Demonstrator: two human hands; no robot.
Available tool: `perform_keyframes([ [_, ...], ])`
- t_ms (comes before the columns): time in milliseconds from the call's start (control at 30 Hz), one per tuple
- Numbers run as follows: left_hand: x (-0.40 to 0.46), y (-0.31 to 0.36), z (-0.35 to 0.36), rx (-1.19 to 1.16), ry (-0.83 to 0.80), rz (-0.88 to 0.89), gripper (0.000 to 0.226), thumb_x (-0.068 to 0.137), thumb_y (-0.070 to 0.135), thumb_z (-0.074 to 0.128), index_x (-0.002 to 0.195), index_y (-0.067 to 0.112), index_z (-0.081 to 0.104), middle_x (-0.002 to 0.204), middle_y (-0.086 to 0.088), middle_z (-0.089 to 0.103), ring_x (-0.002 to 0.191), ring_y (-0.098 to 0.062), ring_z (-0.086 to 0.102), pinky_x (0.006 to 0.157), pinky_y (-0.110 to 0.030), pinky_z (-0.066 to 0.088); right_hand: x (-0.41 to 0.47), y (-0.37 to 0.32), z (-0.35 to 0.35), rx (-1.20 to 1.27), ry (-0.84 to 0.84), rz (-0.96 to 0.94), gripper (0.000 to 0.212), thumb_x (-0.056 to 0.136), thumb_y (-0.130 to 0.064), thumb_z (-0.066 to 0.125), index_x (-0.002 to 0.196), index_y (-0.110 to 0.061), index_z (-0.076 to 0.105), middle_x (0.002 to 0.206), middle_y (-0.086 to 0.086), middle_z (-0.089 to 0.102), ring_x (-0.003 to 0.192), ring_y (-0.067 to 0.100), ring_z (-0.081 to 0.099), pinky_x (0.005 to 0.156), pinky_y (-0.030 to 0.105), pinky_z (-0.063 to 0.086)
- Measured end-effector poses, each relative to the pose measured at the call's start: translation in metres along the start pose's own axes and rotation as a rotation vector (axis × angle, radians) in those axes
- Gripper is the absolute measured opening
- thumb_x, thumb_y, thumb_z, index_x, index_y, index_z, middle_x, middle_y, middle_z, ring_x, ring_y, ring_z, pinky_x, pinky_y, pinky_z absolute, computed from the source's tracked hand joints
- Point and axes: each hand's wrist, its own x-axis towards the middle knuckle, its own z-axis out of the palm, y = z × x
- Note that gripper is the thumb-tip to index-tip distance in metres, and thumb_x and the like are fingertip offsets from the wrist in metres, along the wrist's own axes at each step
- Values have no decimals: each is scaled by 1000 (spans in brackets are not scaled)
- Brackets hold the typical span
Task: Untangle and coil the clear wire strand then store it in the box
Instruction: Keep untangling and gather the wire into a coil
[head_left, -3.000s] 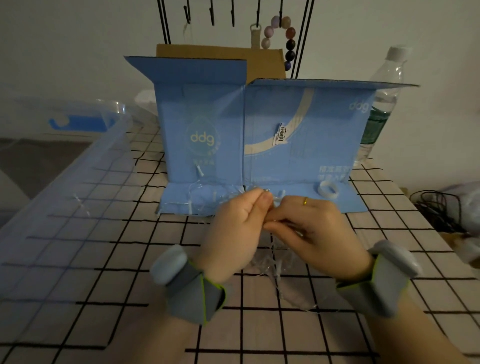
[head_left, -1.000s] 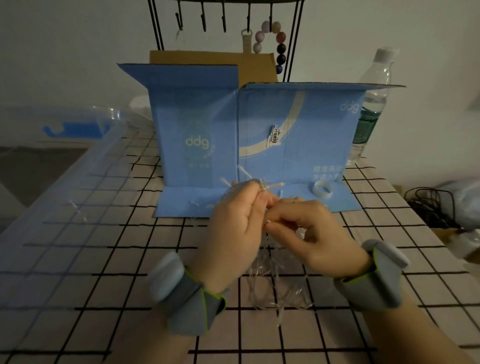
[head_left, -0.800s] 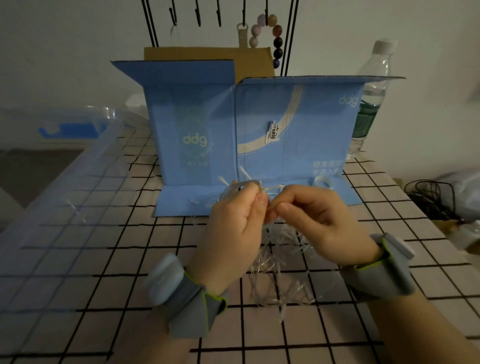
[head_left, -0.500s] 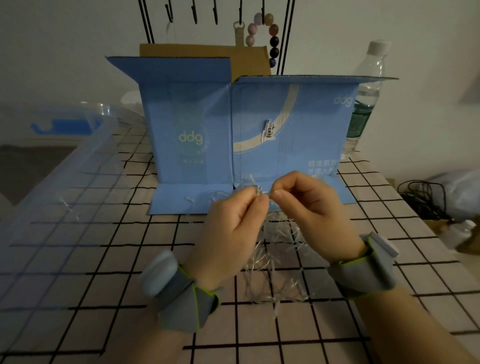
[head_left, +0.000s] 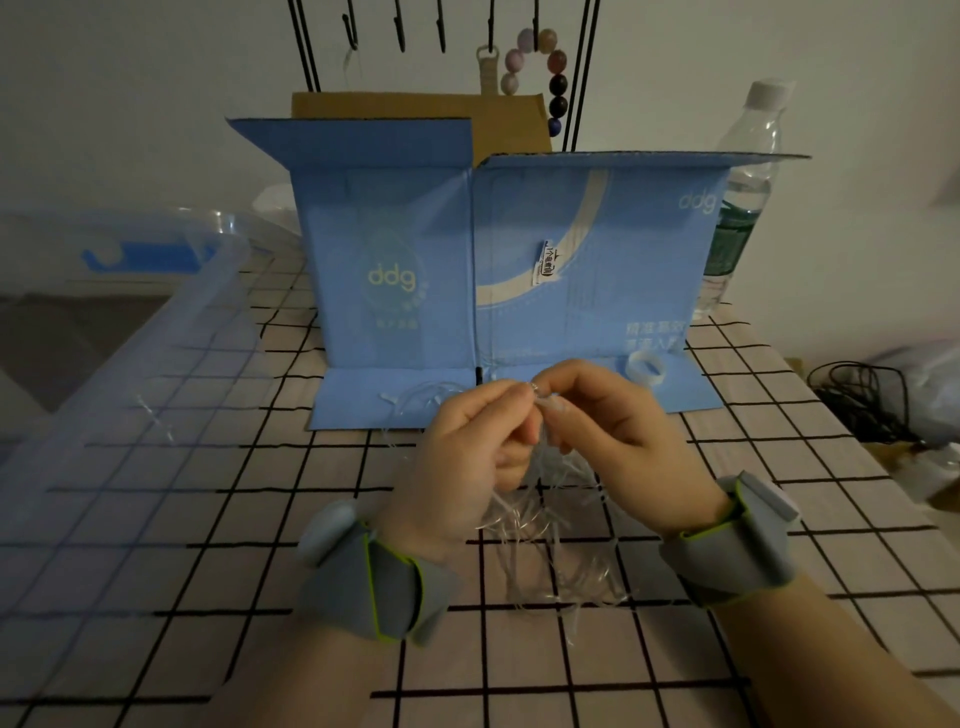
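Far off to the left of the hands a clear plastic storage bin (head_left: 156, 364) lies over the grid-patterned table (head_left: 260, 519), with a few stray clear snippets on it.

The left hand (head_left: 467, 457) has its fingers curled and its thumb and forefinger pinching the top of the clear wire strand (head_left: 540, 525). Its fingertips meet those of the right hand (head_left: 608, 426), which pinches the same strand just beside them, fingers curled under. Both hands are therefore grasping the wire at almost one spot, held up off the table.

From that shared pinch the strand hangs down and toward the person as a loose, looping tangle that spreads between the two wrists and trails onto the table. Its long run is roughly top to bottom, from the fingertips down to the heap, so the slack lies below and behind the hands, not in front. Neither hand is clearly nearer to the tangle; it sits about midway between them.

Just beyond the fingertips stands the blue cardboard box (head_left: 493, 270), with a few more clear pieces on its front flap left of the hands. On that flap to the right of the hands rests a small white ring (head_left: 645, 368). Farther right, behind the box, stands a plastic water bottle (head_left: 743, 197).

I judge the untangling unfinished, with coiling not yet begun.
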Motion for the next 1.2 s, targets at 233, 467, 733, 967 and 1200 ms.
perform_keyframes([
  [233, 0, -1, 5, -64, -26, -65, 36, 82, 28, 41, 47, 20, 40, 41, 3, 35, 36, -12, 33, 40, -18, 32, -2, 3, 2, -95, 23, -15, 29, 87, -38, 42, 78, -12, 52, 64, 2, 51, 58, 14, 45, 56, 38, 41],
  [467, 2, 3, -3, -241, -16, -109, 36, 86, 26, 49, 51, 15, 47, 39, 8, 23, 32, -4, 18, 39, -17, 13, 1, 4, 3, -103, 15, -23, 27, 85, -48, 50, 76, -22, 55, 60, 1, 54, 54, 10, 46, 53, 28, 40],
  [733, 0, 20, -3, -661, 125, 53, 41, 78, 25, 42, 40, 12, 51, 62, -7, 67, 65, -19, 69, 64, -27, 58, 0, 7, -2, -4, -18, 108, 16, 83, -24, 54, 69, -17, 55, 45, -9, 47, 41, 2, 38, 45, 13, 33],
  [967, 4, 22, -14, -724, 155, 160, 49, 90, 27, 31, 46, 17, 50, 88, -9, 74, 91, -21, 70, 80, -38, 57, 2, 2, -10, -292, 174, 40, 19, 87, -25, 59, 69, -18, 56, 51, -10, 47, 48, 3, 44, 49, 10, 34],
  [1200, 5, 21, -23, -901, 70, 160, 46, 96, 16, 27, 67, 8, 60, 110, -17, 68, 104, -29, 65, 90, -42, 52, 2, 11, -19, -621, 142, -31, 21, 85, -30, 51, 78, -13, 61, 51, -14, 47, 54, 6, 51, 48, 17, 35],
])
